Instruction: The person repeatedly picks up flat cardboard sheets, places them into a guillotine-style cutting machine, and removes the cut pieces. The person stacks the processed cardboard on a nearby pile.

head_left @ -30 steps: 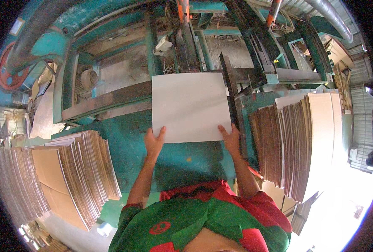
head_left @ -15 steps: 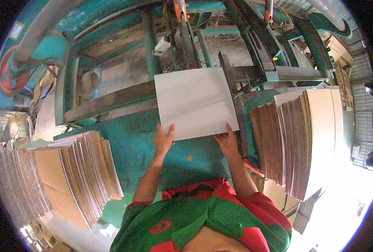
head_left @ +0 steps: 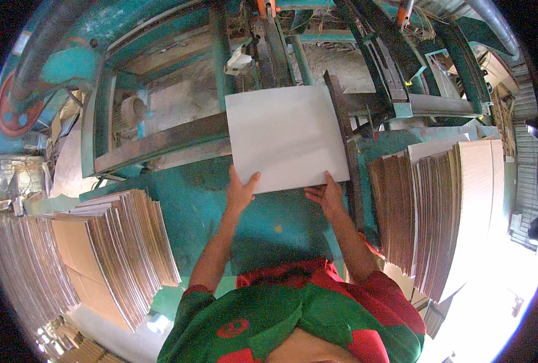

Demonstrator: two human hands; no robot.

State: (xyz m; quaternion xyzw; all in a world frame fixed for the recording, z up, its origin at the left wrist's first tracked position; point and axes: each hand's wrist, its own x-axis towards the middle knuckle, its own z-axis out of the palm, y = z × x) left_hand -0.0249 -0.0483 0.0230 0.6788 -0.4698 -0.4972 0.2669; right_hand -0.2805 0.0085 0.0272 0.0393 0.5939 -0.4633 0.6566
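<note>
A flat white cardboard sheet (head_left: 287,138) lies in front of me, its far edge reaching over the machine's dark frame. My left hand (head_left: 241,189) grips its near left corner, with the thumb on top and the other fingers at the side and below. At the near right corner, my right hand (head_left: 327,195) holds the edge, thumb on top and fingers curled beneath. The sheet's right edge runs alongside a dark metal bar (head_left: 343,130). Under my hands is the worn teal machine table (head_left: 202,199).
Stacked cardboard sheets stand on the left (head_left: 123,254) and another stack (head_left: 426,212) stands on the right. Beyond the table, a heavy metal frame (head_left: 166,142) spans the machine. A red wheel (head_left: 19,112) is at the far left.
Both hands and the white sheet have shifted slightly farther from me in the view. The sheet still lies along the dark bar, and the grip looks the same.
</note>
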